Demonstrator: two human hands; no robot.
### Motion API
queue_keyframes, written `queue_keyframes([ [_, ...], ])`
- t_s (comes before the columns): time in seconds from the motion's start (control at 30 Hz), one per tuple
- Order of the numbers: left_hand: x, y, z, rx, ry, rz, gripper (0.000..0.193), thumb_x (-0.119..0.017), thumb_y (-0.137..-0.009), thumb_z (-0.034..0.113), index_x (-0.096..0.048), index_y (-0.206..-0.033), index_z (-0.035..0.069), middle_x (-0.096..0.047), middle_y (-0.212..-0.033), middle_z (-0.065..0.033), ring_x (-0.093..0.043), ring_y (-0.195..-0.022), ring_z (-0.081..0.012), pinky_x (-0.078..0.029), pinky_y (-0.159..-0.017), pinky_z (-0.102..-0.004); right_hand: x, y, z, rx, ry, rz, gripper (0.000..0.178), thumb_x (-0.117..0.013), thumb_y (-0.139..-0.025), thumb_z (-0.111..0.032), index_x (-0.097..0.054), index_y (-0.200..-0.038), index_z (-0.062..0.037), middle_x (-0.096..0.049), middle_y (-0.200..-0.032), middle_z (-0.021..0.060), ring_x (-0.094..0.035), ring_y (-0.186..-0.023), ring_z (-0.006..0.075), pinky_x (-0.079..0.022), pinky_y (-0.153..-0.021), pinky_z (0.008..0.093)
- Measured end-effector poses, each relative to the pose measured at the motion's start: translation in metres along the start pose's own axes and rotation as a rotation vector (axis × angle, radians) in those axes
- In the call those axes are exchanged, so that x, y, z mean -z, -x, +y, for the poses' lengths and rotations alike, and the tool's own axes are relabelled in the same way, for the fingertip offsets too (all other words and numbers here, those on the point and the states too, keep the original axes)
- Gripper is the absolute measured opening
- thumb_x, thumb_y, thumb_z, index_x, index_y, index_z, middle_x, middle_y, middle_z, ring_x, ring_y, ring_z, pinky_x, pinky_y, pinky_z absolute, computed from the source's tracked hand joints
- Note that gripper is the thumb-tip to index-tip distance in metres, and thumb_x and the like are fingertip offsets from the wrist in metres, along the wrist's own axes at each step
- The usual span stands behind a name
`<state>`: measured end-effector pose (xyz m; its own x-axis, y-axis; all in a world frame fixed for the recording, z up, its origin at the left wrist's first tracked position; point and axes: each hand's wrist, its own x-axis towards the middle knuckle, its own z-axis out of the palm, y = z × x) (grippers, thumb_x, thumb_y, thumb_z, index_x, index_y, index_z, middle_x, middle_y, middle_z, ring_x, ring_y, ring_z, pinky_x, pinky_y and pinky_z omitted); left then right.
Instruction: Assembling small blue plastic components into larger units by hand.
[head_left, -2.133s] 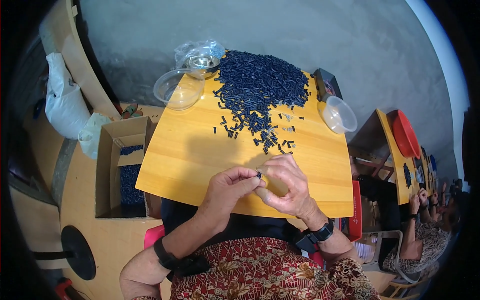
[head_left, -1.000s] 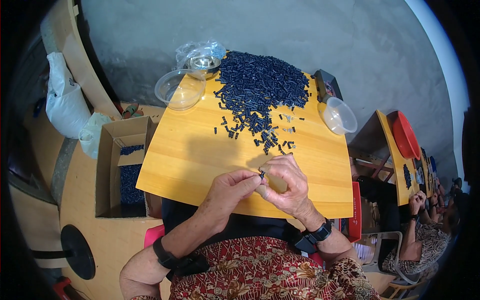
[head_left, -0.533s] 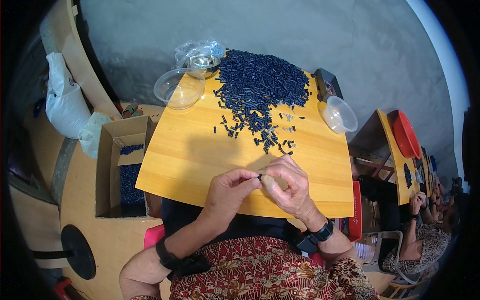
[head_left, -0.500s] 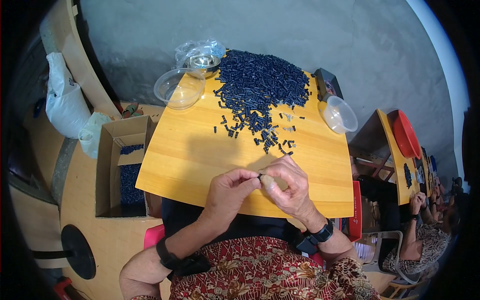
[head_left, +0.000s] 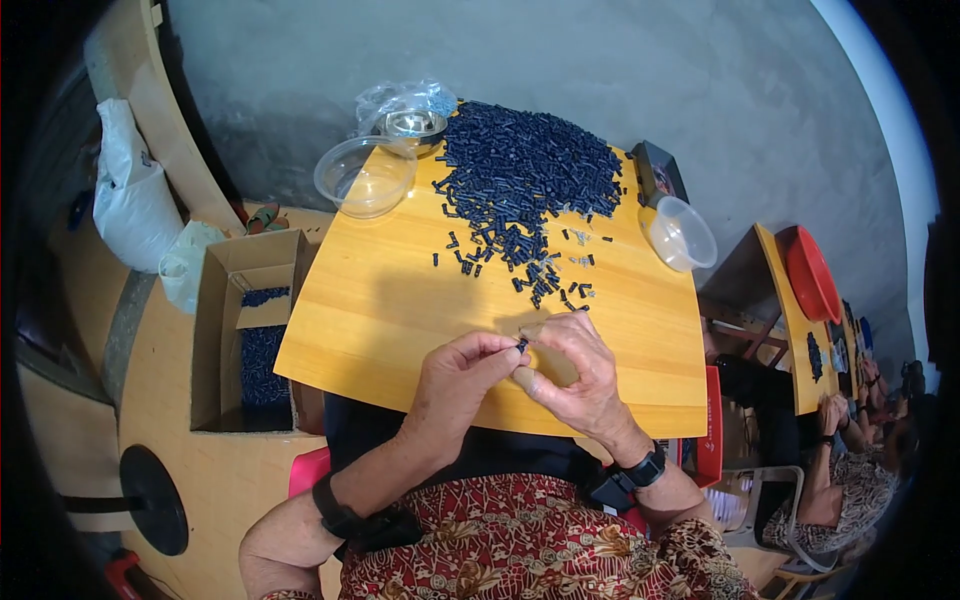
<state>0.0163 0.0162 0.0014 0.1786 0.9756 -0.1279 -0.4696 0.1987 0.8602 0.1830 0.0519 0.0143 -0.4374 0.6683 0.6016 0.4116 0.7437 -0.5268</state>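
Note:
Between the thumb and forefinger of my left hand (head_left: 455,378) is a small black plastic piece (head_left: 521,345), mostly covered by the fingertips. My right hand (head_left: 575,370) is beside it, thumb and forefinger spread apart. Its forefinger tip is close to the top of the piece; whether they touch I cannot tell. Both hands are over the near side of the yellow wooden table (head_left: 400,300). Beyond them lies a large pile of short black tube-like pieces (head_left: 530,155), thinning toward me. A few small clear bits (head_left: 578,237) are scattered at its right side.
At the table's far left are a clear plastic bowl (head_left: 367,180), a metal bowl (head_left: 415,125) and a plastic bag (head_left: 385,100). A clear tub (head_left: 682,235) and a black tray (head_left: 658,172) sit right. A cardboard box (head_left: 215,340) holds dark pieces. Another person (head_left: 825,490) sits at right.
My right thumb and forefinger have parted from around the black piece, the thumb dropping below it. My left hand has stayed almost in place, still pinching the piece. The view has shifted slightly.

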Motion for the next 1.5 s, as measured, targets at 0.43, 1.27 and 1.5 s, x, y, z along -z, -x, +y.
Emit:
queue_keyframes([
  [0.43, 0.0028, -0.0013, -0.0010, 0.108, 0.016, 0.002, 0.017, -0.058, -0.093, 0.020, -0.066, -0.099, 0.007, -0.065, -0.095, 0.0007, -0.056, -0.091, -0.0058, -0.044, -0.085, -0.0227, -0.0031, 0.0005, 0.0070, 0.112, 0.131, 0.026, 0.031, -0.078, -0.065, -0.009, -0.063, -0.091, -0.0021, -0.062, -0.084, 0.0105, -0.059, -0.082, 0.0278, -0.046, -0.074, 0.0374],
  [1.27, 0.0054, -0.0021, 0.0013, 0.159, -0.044, -0.019, 0.021, -0.057, -0.094, 0.025, -0.067, -0.100, 0.007, -0.066, -0.096, 0.0005, -0.057, -0.090, -0.0058, -0.044, -0.086, -0.0245, 0.0002, 0.0000, 0.0070, 0.095, 0.103, 0.008, 0.030, -0.079, -0.064, -0.008, -0.064, -0.088, -0.0022, -0.062, -0.082, 0.0092, -0.059, -0.079, 0.0261, -0.046, -0.072, 0.0366],
  [1.5, 0.0029, -0.0006, 0.0047, 0.160, -0.011, -0.034, 0.020, -0.058, -0.093, 0.025, -0.068, -0.099, 0.008, -0.066, -0.095, 0.0011, -0.057, -0.090, -0.0057, -0.044, -0.085, -0.0244, 0.0009, 0.0009, 0.0081, 0.089, 0.096, 0.009, 0.030, -0.079, -0.063, -0.009, -0.064, -0.088, -0.0022, -0.062, -0.081, 0.0095, -0.058, -0.078, 0.0264, -0.046, -0.071, 0.0366],
])
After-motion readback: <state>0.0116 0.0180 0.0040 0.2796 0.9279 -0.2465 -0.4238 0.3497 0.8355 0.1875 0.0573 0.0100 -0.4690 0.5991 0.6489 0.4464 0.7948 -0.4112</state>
